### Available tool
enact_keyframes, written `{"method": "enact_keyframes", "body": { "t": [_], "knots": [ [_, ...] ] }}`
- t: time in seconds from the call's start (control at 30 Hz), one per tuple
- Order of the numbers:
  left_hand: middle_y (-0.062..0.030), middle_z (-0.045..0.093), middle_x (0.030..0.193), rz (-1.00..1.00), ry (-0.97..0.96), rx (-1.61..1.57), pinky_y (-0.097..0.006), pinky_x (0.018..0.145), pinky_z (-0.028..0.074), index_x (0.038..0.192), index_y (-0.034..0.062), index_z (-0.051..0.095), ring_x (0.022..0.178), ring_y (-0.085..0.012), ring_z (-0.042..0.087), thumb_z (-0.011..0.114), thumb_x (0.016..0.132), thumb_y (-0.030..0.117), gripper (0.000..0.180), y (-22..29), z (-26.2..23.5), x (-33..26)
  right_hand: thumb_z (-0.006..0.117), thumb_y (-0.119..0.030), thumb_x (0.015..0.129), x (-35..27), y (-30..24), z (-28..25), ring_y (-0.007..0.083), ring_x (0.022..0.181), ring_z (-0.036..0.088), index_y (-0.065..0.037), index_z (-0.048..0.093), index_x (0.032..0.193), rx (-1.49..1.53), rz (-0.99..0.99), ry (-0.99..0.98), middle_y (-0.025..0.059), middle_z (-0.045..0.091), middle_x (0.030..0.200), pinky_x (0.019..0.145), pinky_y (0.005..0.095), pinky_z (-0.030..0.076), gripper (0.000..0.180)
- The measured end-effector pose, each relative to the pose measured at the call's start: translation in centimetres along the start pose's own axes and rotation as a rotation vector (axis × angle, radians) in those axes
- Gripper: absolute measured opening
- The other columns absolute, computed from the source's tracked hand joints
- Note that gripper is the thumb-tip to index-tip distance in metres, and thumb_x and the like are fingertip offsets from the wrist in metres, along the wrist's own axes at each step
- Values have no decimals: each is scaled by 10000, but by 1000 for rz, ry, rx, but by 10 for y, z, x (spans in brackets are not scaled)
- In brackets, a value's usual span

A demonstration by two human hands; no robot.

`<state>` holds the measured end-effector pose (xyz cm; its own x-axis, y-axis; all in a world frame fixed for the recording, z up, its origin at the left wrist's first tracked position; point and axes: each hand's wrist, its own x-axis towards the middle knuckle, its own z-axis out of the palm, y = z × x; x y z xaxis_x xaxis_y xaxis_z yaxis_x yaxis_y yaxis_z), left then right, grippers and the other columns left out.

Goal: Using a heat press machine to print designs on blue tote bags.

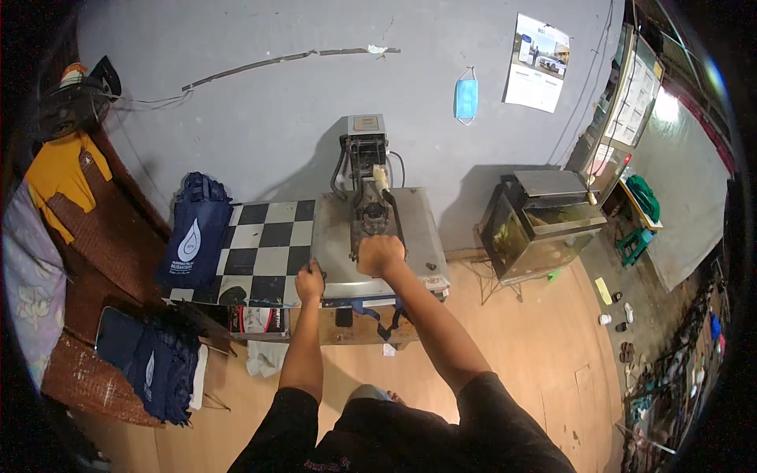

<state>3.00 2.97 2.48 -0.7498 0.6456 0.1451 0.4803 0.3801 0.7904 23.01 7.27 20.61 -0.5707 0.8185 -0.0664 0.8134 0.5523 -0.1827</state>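
A heat press (418,229) with a wide metal plate stands on a table with a black-and-white checkered top (264,236). My right hand (382,256) is closed in a fist around the press's handle, above the middle of the plate. At the plate's front left corner, my left hand (310,282) is curled closed against the press; its fingertips are partly hidden. Dark blue straps (382,319) hang out under the front of the plate, and whatever cloth they belong to is mostly hidden beneath it.
A stack of navy bags (193,236) lies at the table's left end. More navy bags (162,370) sit lower on the left. To the right stands a glass tank (544,236) on a thin-legged stand. Behind the press is a grey wall with a blue face mask (467,98) and a calendar (538,63).
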Motion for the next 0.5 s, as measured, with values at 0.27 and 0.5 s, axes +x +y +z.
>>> {"method": "enact_keyframes", "body": {
  "t": [0.27,0.5],
  "knots": [
    [-263,701,881,15,18,-22,-504,825,508,992,-37,697,902,-442,676,502,949,456,532,2,0,-1,556,-201,778,3,2,6,329,988,703,-60,753,951,-7,2,2,198,723,1026,859,413,548,298],
    [-311,662,1074,-196,-122,145,-527,926,469,1107,-40,641,1056,-475,621,429,936,579,676,8,-5,-1,553,-220,786,3,3,7,320,1004,699,-59,739,995,-11,-2,-2,192,719,1051,860,407,548,323]
  ]
}}
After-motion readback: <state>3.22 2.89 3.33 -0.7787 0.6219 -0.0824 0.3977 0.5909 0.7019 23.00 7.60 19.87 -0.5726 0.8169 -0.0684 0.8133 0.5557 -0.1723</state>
